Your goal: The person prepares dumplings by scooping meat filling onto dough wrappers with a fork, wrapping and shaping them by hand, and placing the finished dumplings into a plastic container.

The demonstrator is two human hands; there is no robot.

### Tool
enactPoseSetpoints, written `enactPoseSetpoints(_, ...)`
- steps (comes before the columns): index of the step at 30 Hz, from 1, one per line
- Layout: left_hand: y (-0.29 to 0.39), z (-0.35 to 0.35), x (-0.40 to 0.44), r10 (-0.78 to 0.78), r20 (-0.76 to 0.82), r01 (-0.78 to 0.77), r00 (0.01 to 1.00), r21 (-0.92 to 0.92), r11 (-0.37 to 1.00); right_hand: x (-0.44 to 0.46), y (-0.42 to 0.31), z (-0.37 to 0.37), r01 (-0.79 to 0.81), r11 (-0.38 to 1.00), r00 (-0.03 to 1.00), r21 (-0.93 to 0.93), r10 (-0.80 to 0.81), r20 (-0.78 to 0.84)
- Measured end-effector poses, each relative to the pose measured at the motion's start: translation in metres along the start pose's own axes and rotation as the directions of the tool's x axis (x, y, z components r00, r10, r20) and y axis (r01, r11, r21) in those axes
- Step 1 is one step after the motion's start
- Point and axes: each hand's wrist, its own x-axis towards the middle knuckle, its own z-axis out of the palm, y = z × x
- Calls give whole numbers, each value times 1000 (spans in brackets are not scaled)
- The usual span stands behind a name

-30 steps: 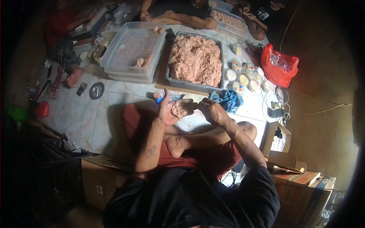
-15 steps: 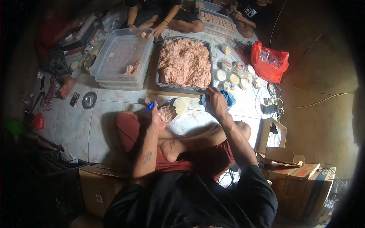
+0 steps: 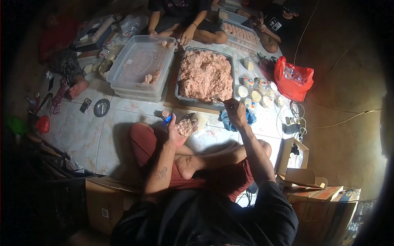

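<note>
My left hand (image 3: 177, 136) is cupped around a lump of pink minced meat (image 3: 185, 127), its thumb raised; whether a wrapper lies under the meat I cannot tell. Close to the thumb are a small blue object (image 3: 167, 119) and a small meat ball (image 3: 165, 113). Pale round wrappers (image 3: 200, 121) lie just beyond the fingers. My right hand (image 3: 235, 112) grips a slim utensil (image 3: 218, 99), whose tip is at the near right edge of the minced meat (image 3: 205, 76) heaped in a grey tray (image 3: 179, 93). Its exact kind is hard to make out.
A clear plastic tub (image 3: 117, 84) with a few meat lumps stands left of the tray. Packs of round wrappers (image 3: 256, 96), a red plastic bag (image 3: 292, 80) and a blue cloth (image 3: 227, 121) are to the right. Other people sit around, near trays of formed pieces (image 3: 240, 33).
The view has shifted, so the tubs and tray appear lower and further right. My left palm has turned more upward, showing more of the meat. My right hand still grips the utensil by the tray.
</note>
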Motion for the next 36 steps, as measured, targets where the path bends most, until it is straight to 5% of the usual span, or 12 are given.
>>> enactPoseSetpoints(3,0,21,-2,-65,105,74,992,-83,994,-10,-1,-12,-34,995,999,89,32,22)
enactPoseSetpoints(7,7,37,-5,-133,207,153,969,-82,985,-45,-20,-9,140,946,960,293,-202,194)
enactPoseSetpoints(9,7,49,-6,-129,177,139,976,-45,989,-53,-4,9,609,793,758,-11,-578,301)
enactPoseSetpoints(18,6,65,-19,-67,76,72,995,-63,995,-79,5,29,497,852,844,-166,-430,322)
enactPoseSetpoints(23,4,40,-12,101,-95,-111,990,-109,988,-87,-32,15,387,921,909,-37,-374,182)
enactPoseSetpoints(25,2,45,-9,72,-158,-27,985,269,963,-91,-41,22,-278,903,946,328,197,259)
enactPoseSetpoints(26,1,47,-8,51,-76,-17,996,396,918,-88,-31,36,-226,871,961,436,126,246)
enactPoseSetpoints(27,1,56,-8,56,-77,-20,995,402,915,-83,-28,40,-479,759,847,440,270,457)
enactPoseSetpoints(32,38,132,-49,-167,150,59,974,549,834,-76,-72,7,-473,560,834,680,37,550)
enactPoseSetpoints(33,55,141,-50,-292,72,172,954,668,724,-76,-90,-5,-417,521,873,744,1,488)
enactPoseSetpoints(34,47,122,-38,-259,207,-64,943,880,470,-71,-87,-2,-342,546,887,765,-81,455)
enactPoseSetpoints(36,18,91,-26,-45,520,-517,853,854,68,-65,-90,-3,-256,564,894,785,-170,414)
